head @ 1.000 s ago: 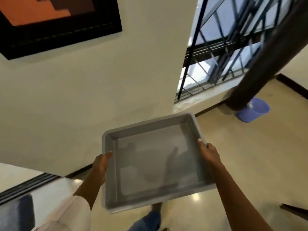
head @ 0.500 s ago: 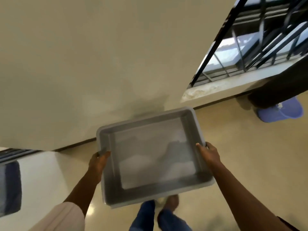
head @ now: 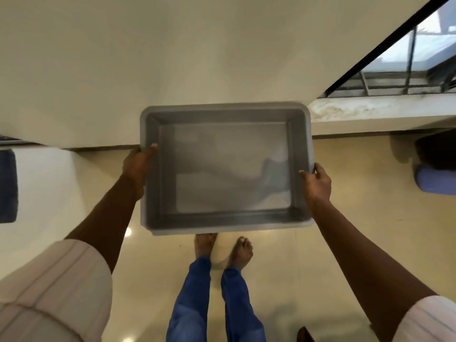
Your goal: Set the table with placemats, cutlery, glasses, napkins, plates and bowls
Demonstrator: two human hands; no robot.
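Grey plastic tub point(head: 229, 169), held level at waist height by a person seen from above, with nothing inside it; only blurred reflections show on its bare bottom. The left hand point(head: 138, 164) grips the tub's left rim, thumb hooked over the edge and fingers underneath. The right hand point(head: 317, 183) grips the right rim the same way, thumb on top. Both are clamped on the tub, which hangs between them.

Below the hands are the person's bare feet point(head: 204, 245) on a pale glossy floor point(head: 370, 193). Beyond the hands rises a plain cream wall point(head: 197, 45). Up and to the right of the right hand is a barred window point(head: 419, 45), and farther right of that hand, low on the floor, sits a blue rounded object point(head: 434, 181), possibly a bucket.

Well to the left of the left hand lies a white surface point(head: 42, 183) carrying a dark blue shape point(head: 7, 186) at the frame edge. It may be a tabletop with a placemat, but too little shows to tell.

No cutlery, glasses, napkins, plates or bowls are in view. The empty tub suggests either that its load is already set out or that it is yet to be filled; progress cannot be judged from this.
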